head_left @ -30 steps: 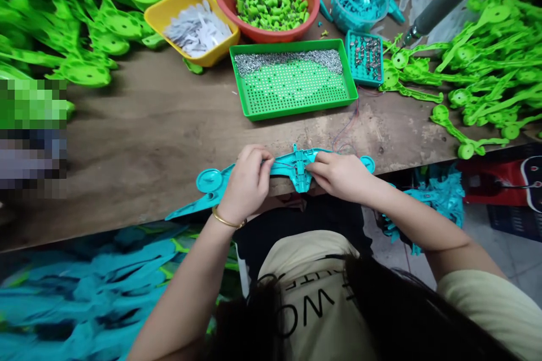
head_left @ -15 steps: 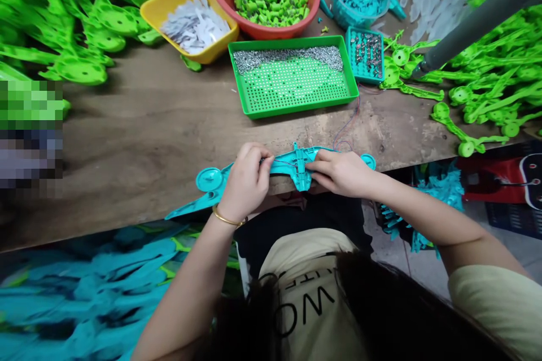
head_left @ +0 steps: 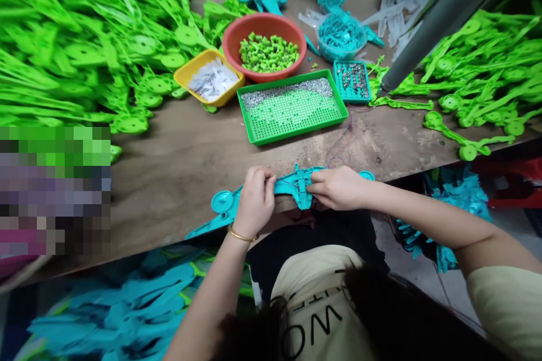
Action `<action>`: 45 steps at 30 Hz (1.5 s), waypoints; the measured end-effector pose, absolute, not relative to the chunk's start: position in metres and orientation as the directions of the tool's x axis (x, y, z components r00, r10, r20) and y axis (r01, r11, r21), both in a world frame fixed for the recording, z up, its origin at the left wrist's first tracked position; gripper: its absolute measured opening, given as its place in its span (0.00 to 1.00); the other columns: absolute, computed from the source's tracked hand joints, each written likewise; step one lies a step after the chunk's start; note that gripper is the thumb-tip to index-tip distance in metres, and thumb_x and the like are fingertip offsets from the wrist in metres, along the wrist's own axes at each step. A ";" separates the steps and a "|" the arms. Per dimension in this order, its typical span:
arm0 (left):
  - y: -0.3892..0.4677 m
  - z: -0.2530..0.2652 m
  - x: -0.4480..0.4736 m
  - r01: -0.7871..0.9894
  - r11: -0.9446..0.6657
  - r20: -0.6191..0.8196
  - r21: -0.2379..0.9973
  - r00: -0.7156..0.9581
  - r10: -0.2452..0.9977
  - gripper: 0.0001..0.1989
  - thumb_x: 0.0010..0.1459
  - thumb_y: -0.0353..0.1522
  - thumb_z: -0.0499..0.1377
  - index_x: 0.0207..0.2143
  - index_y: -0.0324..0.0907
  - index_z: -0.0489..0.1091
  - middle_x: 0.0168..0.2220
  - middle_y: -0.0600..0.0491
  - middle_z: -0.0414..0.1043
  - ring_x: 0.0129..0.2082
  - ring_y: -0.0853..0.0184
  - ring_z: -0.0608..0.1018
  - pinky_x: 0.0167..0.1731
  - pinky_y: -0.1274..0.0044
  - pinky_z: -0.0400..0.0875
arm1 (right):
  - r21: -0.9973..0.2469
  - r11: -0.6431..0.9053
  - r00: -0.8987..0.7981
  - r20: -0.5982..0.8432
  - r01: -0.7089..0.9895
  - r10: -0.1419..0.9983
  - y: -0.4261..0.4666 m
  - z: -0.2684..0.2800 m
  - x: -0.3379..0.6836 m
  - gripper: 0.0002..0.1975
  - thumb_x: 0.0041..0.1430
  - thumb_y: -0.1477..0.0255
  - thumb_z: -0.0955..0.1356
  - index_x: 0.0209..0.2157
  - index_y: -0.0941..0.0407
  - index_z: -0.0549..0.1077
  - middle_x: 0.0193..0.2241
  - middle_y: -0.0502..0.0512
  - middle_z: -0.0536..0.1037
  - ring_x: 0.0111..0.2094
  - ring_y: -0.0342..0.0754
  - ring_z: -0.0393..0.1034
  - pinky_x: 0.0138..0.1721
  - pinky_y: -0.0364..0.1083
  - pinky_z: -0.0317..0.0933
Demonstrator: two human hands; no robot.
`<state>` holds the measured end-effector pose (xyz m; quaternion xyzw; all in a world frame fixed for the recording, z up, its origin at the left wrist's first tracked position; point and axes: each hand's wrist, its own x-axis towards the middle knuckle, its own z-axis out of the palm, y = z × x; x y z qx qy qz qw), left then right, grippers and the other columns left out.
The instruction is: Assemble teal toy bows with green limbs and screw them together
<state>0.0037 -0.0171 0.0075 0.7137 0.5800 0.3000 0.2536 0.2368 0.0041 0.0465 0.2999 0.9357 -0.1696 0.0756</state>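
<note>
A long teal plastic shell (head_left: 302,198) lies across the table's front edge, its moulded inside facing up. It has a round disc at each end and a narrow tip at the left. My left hand (head_left: 256,198) is closed over its left half, with thumb and forefinger pinching a thin wire that runs toward the middle. At the ribbed centre, the fingers of my right hand (head_left: 337,187) are bent together and grip the shell; my palm hides part of its right side. Thin red and blue wires (head_left: 337,149) trail on the table behind my right hand.
Behind the shell stand a green perforated tray (head_left: 296,132) of small screws, a teal tray (head_left: 369,99) of metal parts, a yellow bin (head_left: 182,80) and a red bowl (head_left: 237,67). Green plastic parts (head_left: 144,45) are heaped left and right. A grey pole (head_left: 440,28) slants in.
The camera view has shifted, so the table and trays sit lower in the picture and more of the back shows. Both hands stay at nearly the same places on the teal shell.
</note>
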 end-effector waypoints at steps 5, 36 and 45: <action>-0.019 0.001 -0.008 0.567 -0.041 0.041 0.823 0.014 0.999 0.09 0.64 0.39 0.50 0.35 0.44 0.63 0.33 0.52 0.71 0.36 0.65 0.75 0.39 0.71 0.69 | -0.090 0.707 -0.712 -0.059 0.702 0.699 0.004 0.056 0.235 0.16 0.66 0.75 0.58 0.45 0.58 0.76 0.45 0.64 0.74 0.45 0.53 0.65 0.47 0.52 0.56; -0.111 0.030 -0.063 0.751 0.463 -0.093 0.471 -0.480 0.873 0.05 0.61 0.42 0.51 0.36 0.53 0.57 0.26 0.58 0.72 0.37 0.53 0.80 0.31 0.66 0.70 | -0.202 0.154 -0.143 0.068 0.967 0.987 -0.019 0.074 0.277 0.19 0.67 0.60 0.59 0.48 0.51 0.76 0.36 0.56 0.73 0.32 0.46 0.66 0.31 0.45 0.55; -0.095 0.010 -0.040 0.323 0.313 -0.092 0.893 -0.549 0.831 0.08 0.63 0.40 0.51 0.39 0.47 0.55 0.30 0.58 0.69 0.26 0.64 0.79 0.28 0.70 0.75 | -0.909 -0.004 -0.178 -0.086 0.416 0.980 0.017 0.027 0.282 0.35 0.60 0.69 0.65 0.65 0.52 0.49 0.57 0.62 0.67 0.50 0.48 0.72 0.49 0.51 0.68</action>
